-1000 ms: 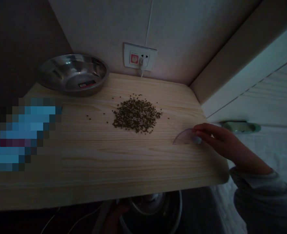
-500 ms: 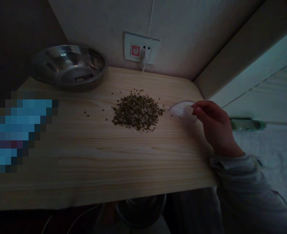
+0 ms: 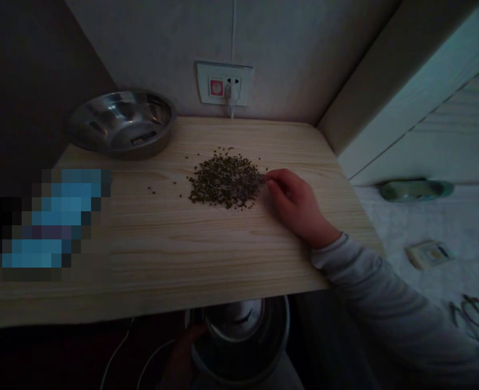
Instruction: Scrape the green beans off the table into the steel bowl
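Note:
A loose pile of small dark green-brown seeds, perhaps mung beans [image 3: 223, 181], lies on the light wooden tabletop [image 3: 207, 249]. My right hand [image 3: 294, 203] reaches in from the right, fingers pinched at the pile's right edge. It holds a thin, clear plastic disc [image 3: 252, 183], seen faintly over the seeds. Below the table's front edge, my left hand [image 3: 185, 346] grips the left rim of a metal bowl [image 3: 280, 341]. That bowl is in deep shadow, and something shiny and round shows inside it. Most of the left hand's fingers are hidden.
A wide steel basin [image 3: 121, 124] stands at the back left. Nearer, a blurred-out blue device [image 3: 56, 216] is on the left. A wall socket [image 3: 224, 84] holds a white plug. Right of the table are a green object [image 3: 416, 189], a small box [image 3: 429, 253] and dark looped items.
My right hand has moved left with the clear disc, from bare wood to the seed pile. The view has shifted, showing more of the bowl below the table and my left hand.

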`<act>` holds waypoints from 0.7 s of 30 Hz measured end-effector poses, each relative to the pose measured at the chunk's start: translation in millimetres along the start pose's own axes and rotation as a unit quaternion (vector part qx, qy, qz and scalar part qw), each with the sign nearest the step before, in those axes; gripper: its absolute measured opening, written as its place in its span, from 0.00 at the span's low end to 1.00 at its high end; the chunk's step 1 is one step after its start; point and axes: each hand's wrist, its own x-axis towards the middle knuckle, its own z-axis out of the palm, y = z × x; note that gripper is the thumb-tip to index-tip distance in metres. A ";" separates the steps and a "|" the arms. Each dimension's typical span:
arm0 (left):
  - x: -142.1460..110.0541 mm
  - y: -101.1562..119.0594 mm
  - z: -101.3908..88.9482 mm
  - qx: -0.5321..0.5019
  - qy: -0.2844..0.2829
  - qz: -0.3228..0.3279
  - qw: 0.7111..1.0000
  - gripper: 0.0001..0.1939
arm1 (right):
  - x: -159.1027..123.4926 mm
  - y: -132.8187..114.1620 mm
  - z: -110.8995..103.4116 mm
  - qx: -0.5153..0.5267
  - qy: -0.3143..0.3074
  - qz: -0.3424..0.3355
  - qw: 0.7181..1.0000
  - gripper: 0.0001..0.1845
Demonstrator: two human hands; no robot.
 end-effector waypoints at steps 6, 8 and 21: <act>-20.3 19.3 6.6 0.153 0.058 0.114 0.980 0.06 | 0.1 -0.6 0.3 0.008 -0.021 -0.018 1.000 0.11; -25.1 26.1 15.2 0.121 0.055 0.103 0.986 0.07 | -0.9 -2.9 0.2 0.018 -0.034 -0.028 0.999 0.11; -28.1 32.8 31.1 -0.037 0.029 -0.043 0.998 0.05 | -5.0 -6.3 -0.4 0.042 -0.041 -0.003 0.998 0.11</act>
